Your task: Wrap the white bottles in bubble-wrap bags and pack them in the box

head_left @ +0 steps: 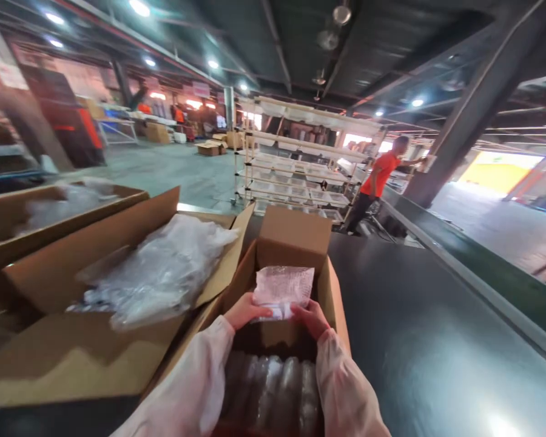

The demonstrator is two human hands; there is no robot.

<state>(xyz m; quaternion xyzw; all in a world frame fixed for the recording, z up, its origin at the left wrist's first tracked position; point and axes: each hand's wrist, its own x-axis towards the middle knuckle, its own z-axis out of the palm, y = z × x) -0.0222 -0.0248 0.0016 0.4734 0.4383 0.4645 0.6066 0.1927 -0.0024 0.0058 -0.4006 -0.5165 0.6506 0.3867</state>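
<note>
Between my two hands is a bubble-wrap packet (284,284), pale and translucent, with something whitish at its lower edge that I cannot make out. My left hand (246,311) grips its left end, thumb across the front. At the lower right corner my right hand (312,317) pinches it with the thumb. Both hands are over the open cardboard box (295,233), whose far flap stands up. Inside the near part of that box lies a row of several clear plastic-wrapped items (273,388), side by side.
To the left, another open carton (95,267) holds a heap of clear plastic bags (164,267). A further carton (131,197) stands beyond it. The dark work surface (414,315) extends right. Behind are a tiered rack (295,164) and a person in an orange shirt (383,173).
</note>
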